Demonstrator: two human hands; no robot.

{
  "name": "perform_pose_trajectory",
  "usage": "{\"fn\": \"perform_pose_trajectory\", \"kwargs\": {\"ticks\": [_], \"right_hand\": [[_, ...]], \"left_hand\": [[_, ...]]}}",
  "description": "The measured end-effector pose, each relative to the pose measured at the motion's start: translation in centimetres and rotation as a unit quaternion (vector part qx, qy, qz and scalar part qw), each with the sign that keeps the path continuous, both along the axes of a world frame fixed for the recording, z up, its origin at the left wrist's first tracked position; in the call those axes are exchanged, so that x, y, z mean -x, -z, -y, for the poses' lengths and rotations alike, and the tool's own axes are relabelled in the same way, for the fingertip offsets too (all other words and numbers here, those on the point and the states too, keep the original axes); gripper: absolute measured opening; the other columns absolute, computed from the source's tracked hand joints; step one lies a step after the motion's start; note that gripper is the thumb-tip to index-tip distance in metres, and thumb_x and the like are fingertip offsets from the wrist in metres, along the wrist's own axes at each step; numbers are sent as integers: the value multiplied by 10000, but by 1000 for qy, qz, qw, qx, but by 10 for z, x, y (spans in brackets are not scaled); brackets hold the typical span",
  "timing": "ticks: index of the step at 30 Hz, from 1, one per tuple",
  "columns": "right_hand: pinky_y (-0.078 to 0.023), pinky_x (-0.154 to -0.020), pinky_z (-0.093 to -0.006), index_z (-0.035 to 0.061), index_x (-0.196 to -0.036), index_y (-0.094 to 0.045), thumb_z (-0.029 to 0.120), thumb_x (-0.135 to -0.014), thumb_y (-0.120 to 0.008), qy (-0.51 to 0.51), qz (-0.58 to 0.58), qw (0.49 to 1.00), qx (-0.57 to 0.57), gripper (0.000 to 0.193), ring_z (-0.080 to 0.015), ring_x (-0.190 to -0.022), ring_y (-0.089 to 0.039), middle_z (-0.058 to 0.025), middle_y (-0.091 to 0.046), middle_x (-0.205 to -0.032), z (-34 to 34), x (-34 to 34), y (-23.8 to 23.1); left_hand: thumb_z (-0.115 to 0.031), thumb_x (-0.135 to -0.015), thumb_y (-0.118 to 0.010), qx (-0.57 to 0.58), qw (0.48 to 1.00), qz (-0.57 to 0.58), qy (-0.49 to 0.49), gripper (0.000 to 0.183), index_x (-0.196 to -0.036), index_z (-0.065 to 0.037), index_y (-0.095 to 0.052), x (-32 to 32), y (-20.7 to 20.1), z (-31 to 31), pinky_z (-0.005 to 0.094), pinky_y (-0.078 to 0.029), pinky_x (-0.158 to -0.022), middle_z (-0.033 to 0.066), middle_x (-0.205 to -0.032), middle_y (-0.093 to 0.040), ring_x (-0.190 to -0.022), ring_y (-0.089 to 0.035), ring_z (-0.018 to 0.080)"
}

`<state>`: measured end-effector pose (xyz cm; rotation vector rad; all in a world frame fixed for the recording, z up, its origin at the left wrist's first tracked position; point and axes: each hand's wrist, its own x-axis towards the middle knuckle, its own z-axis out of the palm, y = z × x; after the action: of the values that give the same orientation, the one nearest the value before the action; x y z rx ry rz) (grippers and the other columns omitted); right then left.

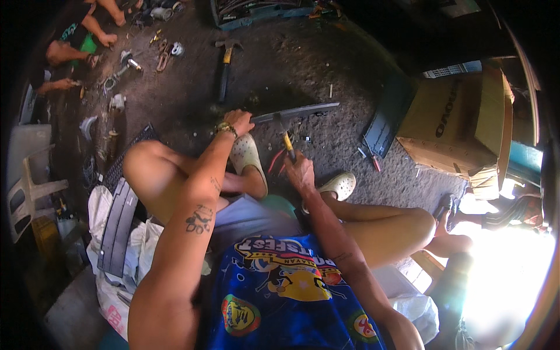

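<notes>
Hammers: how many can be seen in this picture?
2. One hammer is in the right hand, its head by the metal strip; a second hammer lies on the ground beyond the left hand. More may be hidden in the dark edges.

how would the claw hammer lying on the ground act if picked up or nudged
The claw hammer likely feels head-heavy: its metal-looking head sits at one end of a slim handle. Nudged, it would probably swivel rather than roll, since the head juts out sideways. The handle looks straight, so it probably won't flex.
</notes>
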<state>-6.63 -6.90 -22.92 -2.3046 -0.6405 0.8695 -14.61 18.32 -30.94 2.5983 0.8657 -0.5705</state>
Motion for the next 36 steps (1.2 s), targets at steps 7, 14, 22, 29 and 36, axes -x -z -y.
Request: {"fn": "perform_pose_trajectory", "kwargs": {"ticks": [7,14,22,29,36], "right_hand": [[-533,-644,-479,13,-974,-600,122,-864,-687,17,-3,971,-240,177,-425,-756,-702,-253,-669,-757,-12,22,-10],[-526,-725,-548,37,-1023,-624,267,-892,-664,-44,-11,999,-10,267,-488,-835,-673,-285,-673,-816,-8,27,13],[-528,-770,-569,47,-1074,-624,392,-918,-665,63,48,994,74,381,-498,-862,-676,-265,-704,-876,40,29,48],[-436,-1014,-577,50,-1339,-557,440,-921,-637,113,166,958,203,577,-439,-1300,-479,-265,-479,-1413,68,-53,109],[-367,-1120,-561,200,-1532,-389,371,-901,-650,178,136,877,425,704,-364,-1449,-359,-139,-349,-1600,163,-209,122]], "left_hand": [[-409,-894,-698,30,999,-1,21,403,-1187,-135,-730,1,-1,-3,492,-545,-953,157,-1163,-724,-1098,-684,358],[-354,-850,-713,23,1000,5,13,349,-1100,-114,-757,1,3,0,481,-544,-962,169,-1092,-740,-1063,-703,347],[-365,-779,-801,162,986,32,-13,463,-1119,-56,-748,-18,-16,-46,437,-532,-956,210,-1100,-731,-1061,-695,371],[-209,-815,-828,523,772,111,-344,430,-1154,23,-699,-13,-31,-11,376,-556,-905,118,-1074,-743,-930,-726,237],[-274,-838,-845,599,619,119,-494,513,-1213,22,-658,-2,23,100,407,-578,-861,125,-1121,-727,-971,-714,252]]}}
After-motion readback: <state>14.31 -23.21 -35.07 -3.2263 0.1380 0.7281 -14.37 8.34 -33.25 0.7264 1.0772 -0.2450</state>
